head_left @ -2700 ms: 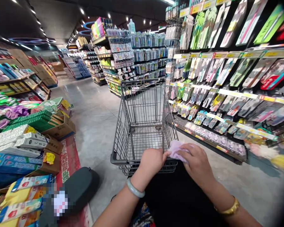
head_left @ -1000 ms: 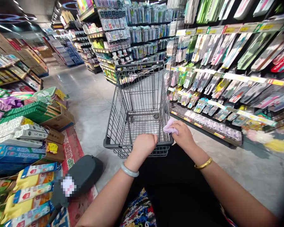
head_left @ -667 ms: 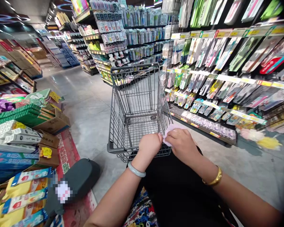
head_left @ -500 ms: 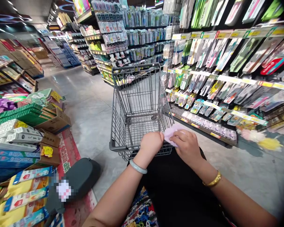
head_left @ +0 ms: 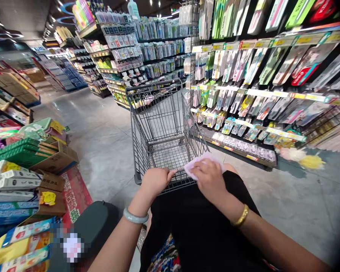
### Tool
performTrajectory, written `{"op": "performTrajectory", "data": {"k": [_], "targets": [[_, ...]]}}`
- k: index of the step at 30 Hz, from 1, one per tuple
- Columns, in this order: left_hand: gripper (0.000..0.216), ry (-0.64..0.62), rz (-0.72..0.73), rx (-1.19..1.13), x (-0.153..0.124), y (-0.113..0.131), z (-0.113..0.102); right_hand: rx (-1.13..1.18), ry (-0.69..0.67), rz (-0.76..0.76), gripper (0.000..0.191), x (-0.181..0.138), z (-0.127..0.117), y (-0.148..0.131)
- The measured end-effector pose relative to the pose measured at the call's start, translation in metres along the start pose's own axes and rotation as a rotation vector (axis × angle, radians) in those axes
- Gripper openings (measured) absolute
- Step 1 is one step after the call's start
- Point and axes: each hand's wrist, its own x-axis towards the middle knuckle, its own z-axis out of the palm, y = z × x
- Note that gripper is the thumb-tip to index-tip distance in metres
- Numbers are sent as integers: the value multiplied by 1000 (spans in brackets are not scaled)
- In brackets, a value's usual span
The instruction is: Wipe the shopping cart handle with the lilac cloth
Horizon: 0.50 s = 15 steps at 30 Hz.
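A grey wire shopping cart (head_left: 161, 124) stands in front of me with an empty basket. My left hand (head_left: 155, 180) is curled round the cart's near handle bar. My right hand (head_left: 209, 177) presses a pale pink cloth (head_left: 193, 164) against the same bar, to the right of the left hand, its fingers bent over the cloth. A pale green bangle circles my left wrist and a gold one my right wrist.
Racks of packaged toothbrushes (head_left: 257, 87) line the right side of the aisle. Stacked boxes of toothpaste (head_left: 19, 177) sit on a low display at the left, with a dark grey rounded object (head_left: 93, 230) beside it. The grey tiled aisle (head_left: 102, 128) runs ahead past more shelves.
My right hand has slid the cloth back and forth along the handle bar. My left hand has shifted leftward on the bar, and the view has turned a little to the right.
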Motion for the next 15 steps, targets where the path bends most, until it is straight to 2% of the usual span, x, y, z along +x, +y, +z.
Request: {"op": "performTrajectory", "data": {"k": [2,4,11,15], "targets": [[74,-16,-18,-3,4,3,2,-4,15,-78,28,-2,8,-8],[75,-24,-35,-7,9,8,2,-19,41,-81,25,-4,14,-3],[78,3,-83,-17,36,34,4,-21,61,65,24,1,20,44],[77,-4,-99,-24,52,53,0,5,68,76,24,6,25,68]]}}
